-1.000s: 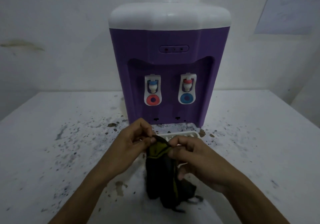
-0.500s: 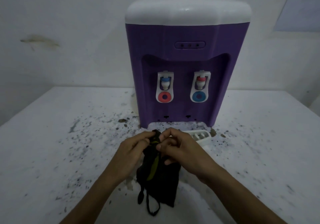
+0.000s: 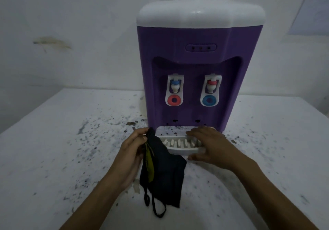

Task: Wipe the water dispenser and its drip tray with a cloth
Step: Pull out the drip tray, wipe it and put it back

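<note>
The left hand (image 3: pixel 132 151) pinches the top edge of a dark cloth (image 3: pixel 164 172) between thumb and curled fingers, so the cloth hangs down in front of the palm, its lower part and two thin loops trailing toward the tabletop (image 3: pixel 53 149). A yellow-green strip shows along the cloth's left fold. The right hand (image 3: pixel 211 146) is spread over the right end of the white drip tray (image 3: pixel 178 145), fingers straight and laid across its slotted top, thumb stretched along the tray's front edge (whether it actually presses the rim is hard to tell).

The drip tray sits on the tabletop just in front of the water dispenser (image 3: pixel 195 69), pulled slightly out from the base. The dispenser stands upright, purple in the body with a white top. In its recessed front are two white taps: the left tap (image 3: pixel 174 89) has a blue cap above a red ring, the right tap (image 3: pixel 211 89) a red cap above a blue ring. Above them is a small oval panel with three dots.

The white tabletop is scattered with dark specks and flakes, thickest around the dispenser's base and to its left. Behind is a pale wall (image 3: pixel 71 33) bearing a brownish smear on the left.
</note>
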Available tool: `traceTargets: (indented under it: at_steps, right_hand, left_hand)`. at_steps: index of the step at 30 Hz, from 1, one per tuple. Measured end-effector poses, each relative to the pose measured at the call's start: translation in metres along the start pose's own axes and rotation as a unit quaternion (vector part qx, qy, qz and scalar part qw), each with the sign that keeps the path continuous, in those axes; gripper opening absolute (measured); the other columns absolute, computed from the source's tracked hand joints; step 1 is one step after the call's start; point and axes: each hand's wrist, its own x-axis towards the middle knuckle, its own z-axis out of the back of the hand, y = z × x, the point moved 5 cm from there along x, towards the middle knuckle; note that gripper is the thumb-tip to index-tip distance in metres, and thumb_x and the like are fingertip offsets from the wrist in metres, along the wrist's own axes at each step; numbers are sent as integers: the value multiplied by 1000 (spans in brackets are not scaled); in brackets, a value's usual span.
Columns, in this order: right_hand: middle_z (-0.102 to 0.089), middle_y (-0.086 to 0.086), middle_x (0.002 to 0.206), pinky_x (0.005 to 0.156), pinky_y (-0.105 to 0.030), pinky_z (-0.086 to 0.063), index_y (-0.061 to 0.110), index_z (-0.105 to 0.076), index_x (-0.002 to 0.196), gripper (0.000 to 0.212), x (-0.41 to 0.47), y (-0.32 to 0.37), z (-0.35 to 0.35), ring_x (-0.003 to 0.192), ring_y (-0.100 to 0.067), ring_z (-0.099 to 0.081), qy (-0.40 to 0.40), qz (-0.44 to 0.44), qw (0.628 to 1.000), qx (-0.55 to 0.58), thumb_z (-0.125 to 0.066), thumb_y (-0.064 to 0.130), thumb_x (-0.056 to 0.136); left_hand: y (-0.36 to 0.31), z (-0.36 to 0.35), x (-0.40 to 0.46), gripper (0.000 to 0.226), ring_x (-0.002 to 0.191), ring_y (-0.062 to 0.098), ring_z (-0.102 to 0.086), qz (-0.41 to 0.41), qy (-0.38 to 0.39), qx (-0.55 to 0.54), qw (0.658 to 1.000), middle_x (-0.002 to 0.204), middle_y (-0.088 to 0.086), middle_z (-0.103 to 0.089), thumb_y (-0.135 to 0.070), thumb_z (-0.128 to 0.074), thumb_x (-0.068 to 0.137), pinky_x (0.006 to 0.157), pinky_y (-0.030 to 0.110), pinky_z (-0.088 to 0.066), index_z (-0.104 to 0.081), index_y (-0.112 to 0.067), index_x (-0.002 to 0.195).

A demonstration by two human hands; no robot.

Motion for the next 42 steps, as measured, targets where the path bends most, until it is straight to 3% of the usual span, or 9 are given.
traceTargets:
  at_steps: [5, 11, 18, 24, 26, 29, 32, 36, 42]
  right_hand:
    - [-40, 12, 143, 116, -42, -15, 39, -28, 142, 76, 4, -8, -10, 132, -12, -33, -1, -31, 999, -45, -60, 62, 77]
    - [-48, 9, 138, 113, -40, -21, 36, -36, 139, 73, -1, -11, -14, 125, -14, -42, -48, -34, 998, -28, -63, 59, 76]
    - [-63, -1, 121, 101, -48, -40, 20, -54, 129, 79, -8, -11, -16, 109, -24, -59, -152, -18, 985, -80, -78, 54, 62]
    - [-65, -1, 113, 101, -53, -38, 17, -61, 119, 73, -15, -17, -3, 103, -25, -61, -240, -17, 962, -126, -86, 44, 55]
    - [-64, -1, 116, 103, -58, -33, 19, -61, 120, 69, -18, -17, -1, 106, -25, -60, -258, -15, 957, -128, -84, 42, 59]
    - [-63, 1, 118, 102, -64, -31, 21, -59, 122, 65, -19, -19, -2, 108, -25, -58, -273, -24, 954, -117, -81, 43, 64]
    - [-63, 1, 119, 101, -63, -32, 22, -58, 123, 66, -18, -23, -7, 109, -25, -58, -271, -37, 956, -106, -80, 44, 65]
    - [-62, 2, 120, 99, -62, -35, 23, -58, 124, 71, -16, -28, -11, 108, -25, -58, -264, -49, 957, -110, -83, 44, 61]
    - [-62, 1, 121, 100, -61, -35, 22, -57, 124, 70, -15, -28, -13, 110, -25, -58, -266, -50, 957, -108, -82, 44, 62]
  left_hand:
    - [-2, -3, -1, 18, 97, 24, -66, 20, -7, -97, 995, 95, 10, -72, -16, -49, 91, 86, 35, -50, -63, -10, 101]
    - [-10, 7, 1, 20, 83, 16, -66, -72, -25, 290, 954, 88, 7, -67, -25, -68, 84, 71, 29, -54, -57, -8, 85]
    - [-17, 24, 7, 21, 89, -5, -59, -97, -89, 431, 893, 96, -12, -68, -28, -66, 84, 75, 14, -42, -69, -9, 75]
    - [-20, 32, 7, 38, 66, 5, -58, -53, -37, 550, 833, 63, -13, -62, -29, -69, 82, 76, 30, -50, -59, -27, 46]
    - [-28, 29, 5, 26, 80, 3, -61, -90, -41, 517, 850, 77, -14, -67, -28, -71, 81, 83, 26, -49, -67, -26, 55]
    - [-35, 18, 0, 8, 97, -2, -64, -98, -33, 315, 944, 98, -13, -73, -24, -70, 81, 89, 18, -45, -78, -22, 82]
    - [-24, 6, 1, 29, 110, 7, -62, -48, 20, 123, 991, 111, -2, -71, -26, -60, 83, 93, 25, -46, -73, -10, 103]
    - [-16, -3, 0, 36, 112, 19, -62, -81, -18, -13, 996, 111, 7, -70, -33, -63, 79, 77, 19, -54, -70, -4, 100]
    - [-35, 0, -4, 63, 106, 25, -65, -161, 7, -39, 986, 109, 15, -69, -50, -76, 65, 81, 26, -55, -62, 3, 95]
